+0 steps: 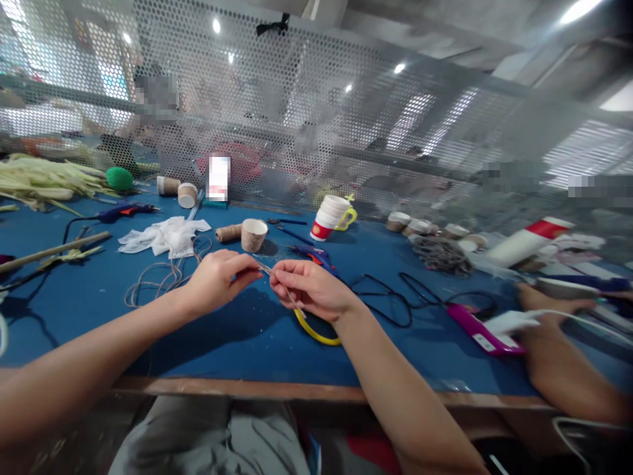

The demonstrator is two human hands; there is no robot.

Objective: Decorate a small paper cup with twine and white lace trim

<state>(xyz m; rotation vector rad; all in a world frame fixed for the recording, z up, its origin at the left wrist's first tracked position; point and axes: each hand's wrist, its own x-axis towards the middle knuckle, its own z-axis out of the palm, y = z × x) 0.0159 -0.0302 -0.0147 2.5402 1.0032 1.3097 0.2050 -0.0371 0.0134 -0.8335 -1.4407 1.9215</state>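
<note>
Above the front middle of the blue table, my left hand (222, 280) pinches a thin light-brown cord (264, 268) between thumb and fingertips. My right hand (311, 287) is closed on the same cord close by, and a short length hangs out below its fingers. Under the right hand lies a yellow ring-like piece (322, 339), partly hidden by the wrist. Loose cord loops (143, 285) spread left of my left hand. Just beyond the hands stand a small cord-wrapped cup (254, 236) and a spool of twine (228, 233) lying on its side.
A blue glue gun (316, 256) lies behind my right hand, near stacked paper cups (329, 218). White cloth (165, 236) and another glue gun (126, 211) are left. At right are a purple power strip (482, 330) and another person's arm (564, 363). A perforated screen (297, 112) stands behind.
</note>
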